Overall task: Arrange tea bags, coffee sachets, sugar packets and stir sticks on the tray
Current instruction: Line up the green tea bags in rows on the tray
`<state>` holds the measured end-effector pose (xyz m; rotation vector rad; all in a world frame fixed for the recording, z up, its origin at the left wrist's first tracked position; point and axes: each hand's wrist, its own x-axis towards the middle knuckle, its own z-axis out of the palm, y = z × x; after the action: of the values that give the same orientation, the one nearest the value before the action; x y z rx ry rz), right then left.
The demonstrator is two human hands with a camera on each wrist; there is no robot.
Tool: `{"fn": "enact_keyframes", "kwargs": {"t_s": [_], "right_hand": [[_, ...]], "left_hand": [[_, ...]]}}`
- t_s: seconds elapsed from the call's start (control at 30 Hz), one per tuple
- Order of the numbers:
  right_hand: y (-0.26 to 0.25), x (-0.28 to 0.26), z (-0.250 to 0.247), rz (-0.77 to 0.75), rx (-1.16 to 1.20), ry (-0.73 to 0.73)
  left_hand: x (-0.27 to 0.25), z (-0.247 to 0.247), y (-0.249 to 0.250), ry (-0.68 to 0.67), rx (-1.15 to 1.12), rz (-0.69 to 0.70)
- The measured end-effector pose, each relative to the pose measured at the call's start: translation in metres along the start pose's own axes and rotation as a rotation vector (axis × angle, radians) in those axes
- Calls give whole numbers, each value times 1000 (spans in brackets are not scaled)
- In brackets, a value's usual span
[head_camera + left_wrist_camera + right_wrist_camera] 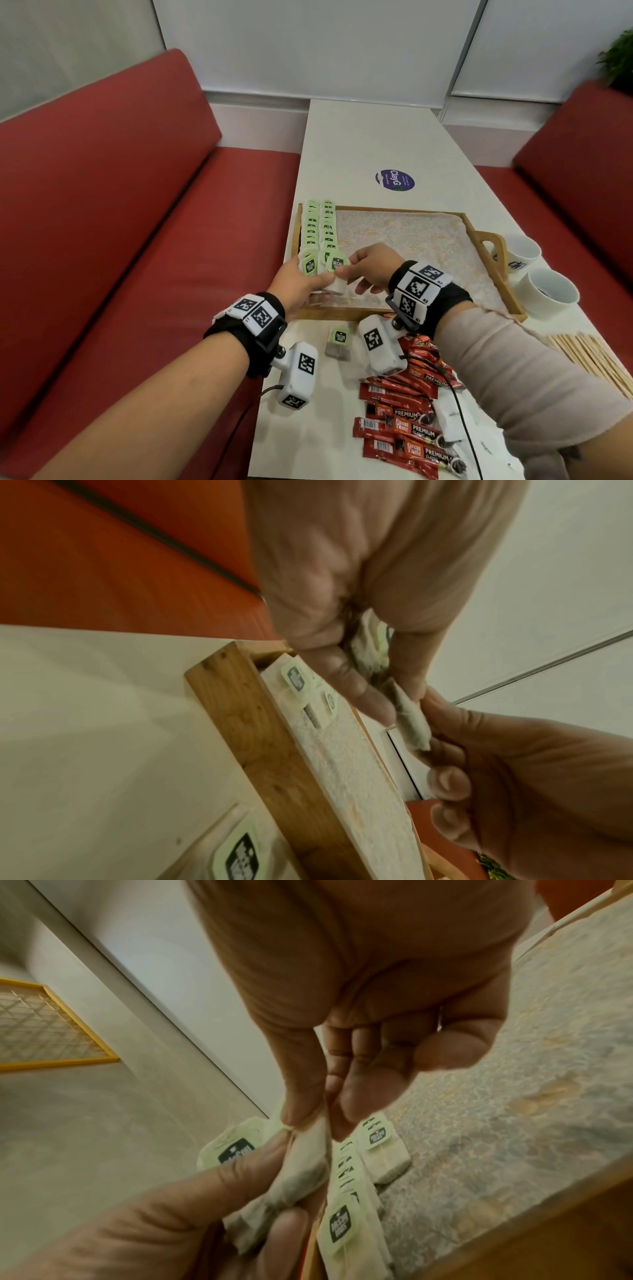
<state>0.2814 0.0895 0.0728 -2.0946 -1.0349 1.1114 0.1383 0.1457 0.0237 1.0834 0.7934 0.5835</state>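
Observation:
A wooden tray [486,240] with a patterned liner carries two columns of green-tagged tea bags [320,226] along its left side. Over the tray's near left corner my left hand [315,277] grips a small bunch of tea bags [310,265]. My right hand [346,270] pinches the top of one tea bag [337,274] from that bunch between thumb and forefinger. The right wrist view shows the pinch on the bag [304,1161] above the laid rows [383,1150]. In the left wrist view the bag [411,723] spans both hands beside the tray rim [260,737].
One loose tea bag [339,342] lies on the white table in front of the tray. Red coffee sachets [400,411] and white sugar packets [452,418] lie under my right forearm. Wooden stir sticks [589,356] and two white cups [551,291] are at the right. Red benches flank the table.

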Motion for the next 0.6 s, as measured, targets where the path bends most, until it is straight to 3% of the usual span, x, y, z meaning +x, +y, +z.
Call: {"fn": "enact_keyframes", "kwargs": {"t_s": [0.3,0.6], "right_hand": [[3,22,-4,17,-12,36],[1,53,-2,136,-58,-7]], "left_hand": [[19,-12,3,212,2,44],[43,-22,15,228,53,89]]}}
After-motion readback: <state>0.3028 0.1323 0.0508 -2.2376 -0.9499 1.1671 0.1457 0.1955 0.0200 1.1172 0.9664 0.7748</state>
